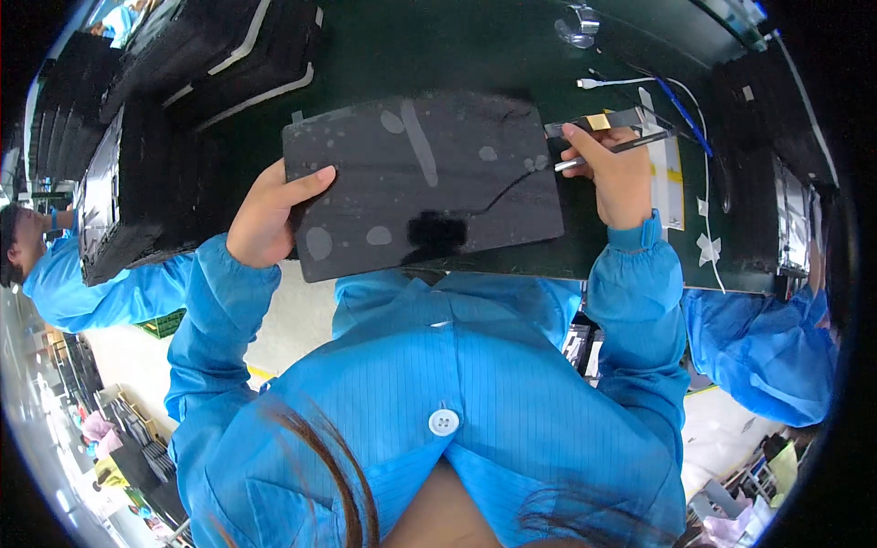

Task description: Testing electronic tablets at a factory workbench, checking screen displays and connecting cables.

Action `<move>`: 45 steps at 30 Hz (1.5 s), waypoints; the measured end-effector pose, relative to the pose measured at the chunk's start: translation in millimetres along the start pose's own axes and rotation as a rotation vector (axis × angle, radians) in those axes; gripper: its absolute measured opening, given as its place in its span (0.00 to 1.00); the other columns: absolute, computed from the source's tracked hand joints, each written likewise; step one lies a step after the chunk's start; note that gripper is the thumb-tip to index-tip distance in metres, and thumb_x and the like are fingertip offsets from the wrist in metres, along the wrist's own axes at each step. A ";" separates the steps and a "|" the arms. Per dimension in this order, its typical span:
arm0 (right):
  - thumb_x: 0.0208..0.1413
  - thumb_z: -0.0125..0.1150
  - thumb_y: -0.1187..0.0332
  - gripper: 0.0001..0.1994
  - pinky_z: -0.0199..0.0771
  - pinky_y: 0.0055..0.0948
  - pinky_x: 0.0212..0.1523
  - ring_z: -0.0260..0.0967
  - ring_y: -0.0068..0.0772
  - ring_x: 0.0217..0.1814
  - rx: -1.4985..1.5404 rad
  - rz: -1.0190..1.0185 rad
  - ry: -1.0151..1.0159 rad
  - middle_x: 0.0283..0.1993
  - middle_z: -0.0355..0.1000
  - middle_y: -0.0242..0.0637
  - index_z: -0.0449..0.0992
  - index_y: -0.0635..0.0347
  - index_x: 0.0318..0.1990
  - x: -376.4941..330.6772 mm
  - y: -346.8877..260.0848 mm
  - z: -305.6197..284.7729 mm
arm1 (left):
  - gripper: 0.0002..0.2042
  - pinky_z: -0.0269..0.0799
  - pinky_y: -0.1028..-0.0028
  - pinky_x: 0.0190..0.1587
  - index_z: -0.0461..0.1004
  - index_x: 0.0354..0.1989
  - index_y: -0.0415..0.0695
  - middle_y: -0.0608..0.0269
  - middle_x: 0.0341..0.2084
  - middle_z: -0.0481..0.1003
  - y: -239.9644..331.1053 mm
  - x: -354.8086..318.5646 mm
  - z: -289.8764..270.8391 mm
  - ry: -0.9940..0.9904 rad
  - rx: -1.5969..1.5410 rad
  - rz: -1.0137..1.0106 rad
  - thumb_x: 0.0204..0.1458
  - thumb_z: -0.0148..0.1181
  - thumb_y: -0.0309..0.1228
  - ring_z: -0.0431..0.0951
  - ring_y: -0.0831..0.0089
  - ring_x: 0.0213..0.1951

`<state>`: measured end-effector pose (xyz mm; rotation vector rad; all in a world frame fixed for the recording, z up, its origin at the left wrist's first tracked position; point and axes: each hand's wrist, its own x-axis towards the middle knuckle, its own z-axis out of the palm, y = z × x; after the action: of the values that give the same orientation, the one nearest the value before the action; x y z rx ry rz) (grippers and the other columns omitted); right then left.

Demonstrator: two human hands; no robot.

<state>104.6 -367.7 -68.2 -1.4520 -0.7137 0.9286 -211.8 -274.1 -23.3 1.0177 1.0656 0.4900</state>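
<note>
A thin, dark rectangular screen panel (365,196) with rounded corners is tilted slightly in front of me. Pale smudge-like spots and reflections show on its glossy face. My left hand (274,208) grips its left edge, thumb on top and the other fingers hidden underneath. Beyond the panel's right edge, my right hand (621,173) is closed around a slim pen-like tool (642,141), silver at the end nearer the panel. A dark strip with a gold-coloured patch (598,121) lies by my right thumb; whether my fingers hold it too is unclear.
Black trays or cases (137,183) are stacked at left, with more dark stacks (758,164) at right. On the dark green tabletop (438,46) are a white cable (630,82), a blue pen (683,114) and a clear tape roll (577,26). People in blue sit on either side.
</note>
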 end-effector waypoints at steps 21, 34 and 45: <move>0.53 0.55 0.71 0.08 0.69 0.18 0.27 0.70 0.23 0.31 -0.414 0.162 -0.225 0.32 0.71 0.39 0.71 0.67 0.36 2.1 -30.2 -109.7 | 0.21 0.71 0.69 0.42 0.69 0.44 0.47 0.57 0.48 0.64 -33.4 -4.2 92.2 -0.230 1.335 0.897 0.37 0.62 0.30 0.71 0.61 0.41; 0.52 0.54 0.72 0.10 0.62 0.14 0.25 0.67 0.17 0.28 -0.518 0.194 -0.536 0.30 0.73 0.33 0.70 0.62 0.42 40.3 -35.3 -99.5 | 0.16 0.66 0.65 0.42 0.68 0.38 0.43 0.58 0.37 0.69 -4.6 37.6 136.0 -0.195 1.273 1.104 0.39 0.61 0.31 0.70 0.60 0.40; 0.49 0.58 0.71 0.06 0.56 0.12 0.21 0.64 0.13 0.23 -0.328 0.227 -0.489 0.25 0.71 0.27 0.71 0.60 0.34 37.4 -26.2 -98.3 | 0.06 0.66 0.61 0.31 0.66 0.31 0.42 0.53 0.23 0.69 -40.4 95.7 232.8 -0.129 0.959 1.098 0.45 0.53 0.28 0.72 0.55 0.30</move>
<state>210.5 -382.0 -50.1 -1.6307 -1.1155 1.4196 32.2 -324.1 -77.6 2.4759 0.4971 0.7752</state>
